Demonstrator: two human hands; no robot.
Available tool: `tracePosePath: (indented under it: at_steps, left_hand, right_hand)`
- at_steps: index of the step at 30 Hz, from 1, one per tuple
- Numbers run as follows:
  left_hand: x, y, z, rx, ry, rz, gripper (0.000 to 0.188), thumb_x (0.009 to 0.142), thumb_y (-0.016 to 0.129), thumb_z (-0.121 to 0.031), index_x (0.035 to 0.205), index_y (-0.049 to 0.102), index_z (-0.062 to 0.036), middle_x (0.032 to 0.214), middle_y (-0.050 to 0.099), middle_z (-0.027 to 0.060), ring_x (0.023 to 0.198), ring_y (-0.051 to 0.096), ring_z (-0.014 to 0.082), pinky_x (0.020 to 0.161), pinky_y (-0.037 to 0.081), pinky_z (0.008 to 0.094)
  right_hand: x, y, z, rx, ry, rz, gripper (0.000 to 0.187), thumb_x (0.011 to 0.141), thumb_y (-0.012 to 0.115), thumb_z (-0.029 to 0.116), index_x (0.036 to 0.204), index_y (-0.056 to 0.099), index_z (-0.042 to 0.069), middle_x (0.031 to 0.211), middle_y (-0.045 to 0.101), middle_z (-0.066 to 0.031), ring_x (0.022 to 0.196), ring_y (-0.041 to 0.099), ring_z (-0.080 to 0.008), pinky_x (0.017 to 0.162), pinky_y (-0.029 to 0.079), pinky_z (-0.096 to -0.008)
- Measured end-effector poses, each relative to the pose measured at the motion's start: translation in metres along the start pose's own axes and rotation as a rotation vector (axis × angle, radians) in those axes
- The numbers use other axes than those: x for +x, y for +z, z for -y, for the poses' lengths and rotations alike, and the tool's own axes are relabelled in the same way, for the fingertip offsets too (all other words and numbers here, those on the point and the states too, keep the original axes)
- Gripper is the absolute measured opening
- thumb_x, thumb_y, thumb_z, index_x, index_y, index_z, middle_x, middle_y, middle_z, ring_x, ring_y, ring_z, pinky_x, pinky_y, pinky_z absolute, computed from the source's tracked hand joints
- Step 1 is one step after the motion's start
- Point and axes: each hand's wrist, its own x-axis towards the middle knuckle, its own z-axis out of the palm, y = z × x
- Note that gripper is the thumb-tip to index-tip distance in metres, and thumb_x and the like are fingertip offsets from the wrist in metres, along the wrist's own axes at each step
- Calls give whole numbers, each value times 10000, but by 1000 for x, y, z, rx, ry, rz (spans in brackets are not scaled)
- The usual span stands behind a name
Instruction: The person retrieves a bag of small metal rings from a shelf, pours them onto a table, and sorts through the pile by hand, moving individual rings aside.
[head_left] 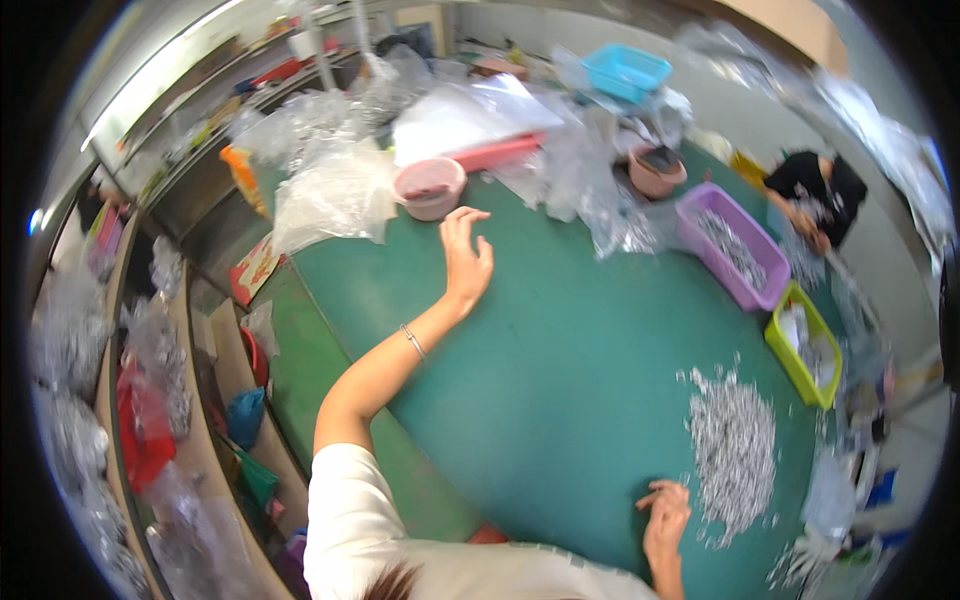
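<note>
My left hand [466,262] is stretched out over the green table, just in front of a pink tub [430,204] with some reddish things inside. Its fingers are bent and apart, and nothing shows between them. Close to my body, my right hand [666,518] hovers or rests low at the left side of a loose pile of small silvery pieces [733,452]. The fingers there are loosely bent with a gap between thumb and forefinger, and I see nothing held in them.
A purple basket [735,248] and a lime-green basket [806,345] stand along the right edge, near another person [822,195] in black. Plastic bags [335,190], a blue basket [627,73] and a pink bowl [657,172] crowd the far side. Wooden shelves [235,375] stand left.
</note>
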Motion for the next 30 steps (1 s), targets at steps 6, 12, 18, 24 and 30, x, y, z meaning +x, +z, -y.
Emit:
tracePosePath:
  at_steps: [6,12,18,24,30]
  left_hand:
    - [-35,42,1,-26,96,527,508,767,618,-34,1243,441,-35,1194,475,171,1062,498,293,935,407,375]
    - [-37,61,-2,37,-14,747,516,786,623,-58,1262,425,-35,1228,470,183,1116,479,322,959,397,384]
    - [-77,128,-135,-307,107,949,556,820,595,-59,1335,391,-107,1279,483,123,1071,534,262,879,454,371]
    - [-122,189,-261,-687,302,1115,481,864,564,-135,1314,417,-52,1324,443,181,1205,442,327,1008,359,373]
    - [-160,230,-283,-626,474,1137,372,874,537,-246,1185,545,-43,1250,501,153,1213,418,314,1035,305,408]
  right_hand:
    - [-26,-26,-7,-441,225,-192,357,787,616,109,1123,538,16,1159,478,-174,1126,413,-369,956,307,-463]
    - [-6,-63,-53,-548,318,-333,638,770,681,245,1303,407,25,1354,348,-192,1293,251,-414,1038,208,-507]
    - [62,-65,-113,-550,309,-299,702,753,648,491,1284,458,73,1334,376,-223,1242,322,-410,1026,248,-494]
    - [49,-59,-93,-549,177,-298,619,681,732,362,1205,527,103,1274,410,-207,1216,347,-396,1012,270,-509]
    - [30,-62,-80,-473,81,-286,555,667,741,214,1173,540,105,1258,405,-195,1194,361,-395,992,299,-513]
